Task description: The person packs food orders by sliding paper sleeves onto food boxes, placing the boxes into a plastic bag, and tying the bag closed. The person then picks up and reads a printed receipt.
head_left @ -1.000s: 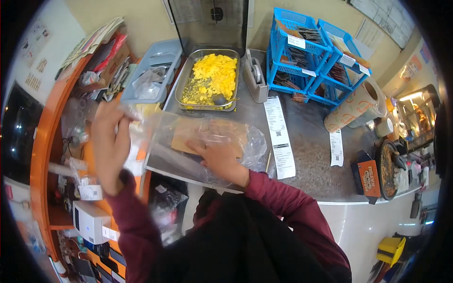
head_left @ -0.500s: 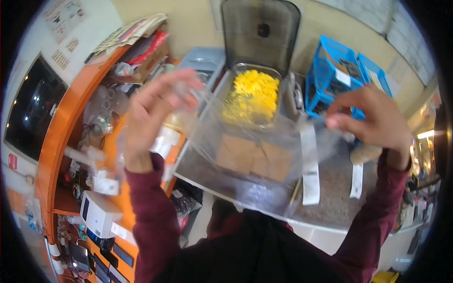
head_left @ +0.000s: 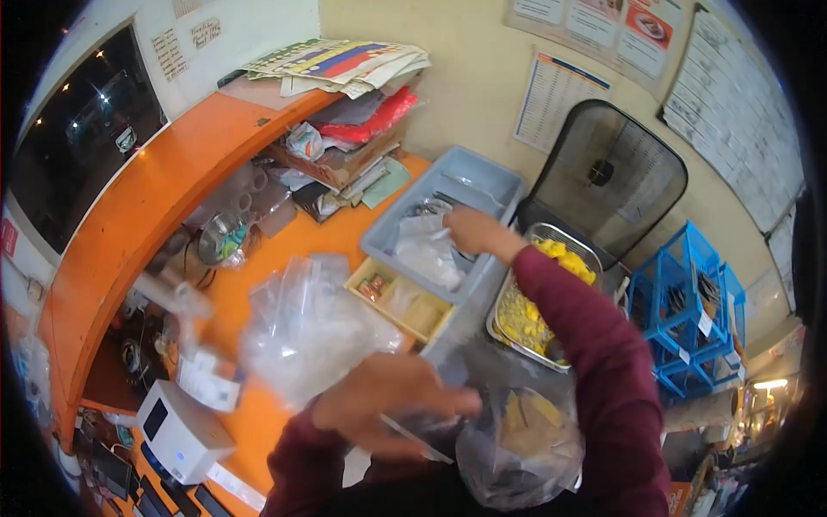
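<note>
My right hand (head_left: 480,231) reaches into a grey-blue divided tray (head_left: 375,239). Its fingertips close on the upper corner of a white, crumpled plastic packet (head_left: 428,252) lying there. Low in front of my body is my left hand (head_left: 383,401), smeared by motion, with its fingers pointing right at a clear plastic bag (head_left: 517,457). Whether it grips the bag cannot be made out. Something brown shows in or through the bag. Beside my right forearm, a metal pan (head_left: 493,334) holds yellow food pieces (head_left: 525,323), partly covered by the sleeve.
A yellow divided box (head_left: 422,320) with small wrapped items adjoins the tray. Clear plastic bags (head_left: 306,332) lie on the orange counter (head_left: 250,297). A white printer-like device (head_left: 183,431) stands at left. Blue baskets (head_left: 685,302) and a dark mesh lid (head_left: 607,172) stand at right.
My view has turned left. My right hand has left the clear bag and moved into the tray. My left hand has come lower; the bag has dropped close to my body.
</note>
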The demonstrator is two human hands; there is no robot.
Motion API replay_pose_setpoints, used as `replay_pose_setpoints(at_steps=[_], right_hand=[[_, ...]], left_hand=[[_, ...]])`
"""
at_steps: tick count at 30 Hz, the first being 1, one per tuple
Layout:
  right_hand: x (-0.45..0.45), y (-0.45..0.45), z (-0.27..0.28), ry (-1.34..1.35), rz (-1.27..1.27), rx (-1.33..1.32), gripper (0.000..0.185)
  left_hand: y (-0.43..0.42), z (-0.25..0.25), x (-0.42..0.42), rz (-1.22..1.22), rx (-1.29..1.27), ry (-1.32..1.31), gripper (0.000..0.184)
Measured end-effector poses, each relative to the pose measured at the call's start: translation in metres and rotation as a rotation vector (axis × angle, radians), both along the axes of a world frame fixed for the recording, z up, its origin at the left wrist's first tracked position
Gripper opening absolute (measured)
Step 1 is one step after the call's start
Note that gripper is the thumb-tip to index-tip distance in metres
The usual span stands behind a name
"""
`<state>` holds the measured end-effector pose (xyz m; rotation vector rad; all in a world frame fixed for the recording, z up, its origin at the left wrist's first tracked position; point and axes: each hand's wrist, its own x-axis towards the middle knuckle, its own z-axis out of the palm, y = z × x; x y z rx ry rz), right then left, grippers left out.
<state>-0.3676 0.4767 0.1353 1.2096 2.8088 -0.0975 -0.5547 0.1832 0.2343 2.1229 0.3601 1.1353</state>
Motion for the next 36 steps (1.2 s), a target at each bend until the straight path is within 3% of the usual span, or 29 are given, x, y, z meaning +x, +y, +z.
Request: replay_pose_setpoints(at_steps=[4, 5, 7, 8, 9, 12, 15, 18, 19, 22, 23, 24, 29, 35, 36], right_hand=[[-0.024, 0.043, -0.101, 0.167, -0.299, 0.257, 0.057], [-0.022, 0.056, -0.117, 0.247, -0.358, 0.268, 0.05], [-0.019, 0.067, -0.107, 0.124, -0.39, 0.1, 0.045], [-0.013, 0.07, -0.104, 0.057, -0.411, 0.014, 0.042], [-0.003, 0.081, -0.118, 0.167, -0.296, 0.08, 0.034], [0.004, 0.078, -0.088, 0.539, -0.066, -0.323, 0.022], [0.0, 0.063, -0.052, 0.726, 0.106, -0.633, 0.011], [0.003, 0.058, -0.032, 0.935, -0.052, -0.753, 0.009], [0.007, 0.067, -0.041, 0.928, -0.148, -0.659, 0.015], [0.01, 0.07, -0.081, 1.239, -0.455, -0.571, 0.022], [0.015, 0.075, -0.108, 0.938, -0.345, -0.271, 0.022], [0.014, 0.065, -0.119, 0.815, -0.237, -0.167, 0.021], [-0.024, 0.017, -0.171, 0.115, 0.134, 0.296, 0.017], [-0.036, 0.023, -0.191, 0.023, 0.057, 0.312, 0.014], [-0.037, 0.018, -0.186, 0.155, 0.006, 0.266, 0.015]], left_hand=[[0.086, -0.074, -0.035, 0.589, -0.283, -0.06, 0.028], [0.109, -0.095, -0.046, 0.604, -0.366, -0.077, 0.027], [0.15, -0.135, -0.068, 0.623, -0.54, -0.104, 0.025], [0.171, -0.153, -0.073, 0.64, -0.483, -0.088, 0.025], [0.193, -0.17, -0.075, 0.652, -0.427, -0.078, 0.025], [0.24, -0.17, -0.057, 0.766, -0.058, -0.039, 0.025], [0.292, -0.178, -0.039, 0.701, 0.146, 0.031, 0.027], [0.332, -0.197, -0.043, 0.423, -0.137, 0.111, 0.027], [0.334, -0.197, -0.05, 0.31, -0.291, 0.14, 0.027], [0.316, -0.183, -0.083, 0.563, -0.465, -0.034, 0.021], [0.31, -0.183, -0.096, 0.606, -0.549, -0.148, 0.019], [0.303, -0.182, -0.108, 0.651, -0.635, -0.262, 0.017], [0.274, -0.159, -0.145, 0.978, -0.371, -0.536, 0.011], [0.236, -0.136, -0.147, 0.977, -0.383, -0.532, 0.012], [0.234, -0.139, -0.148, 0.989, -0.394, -0.521, 0.012]])
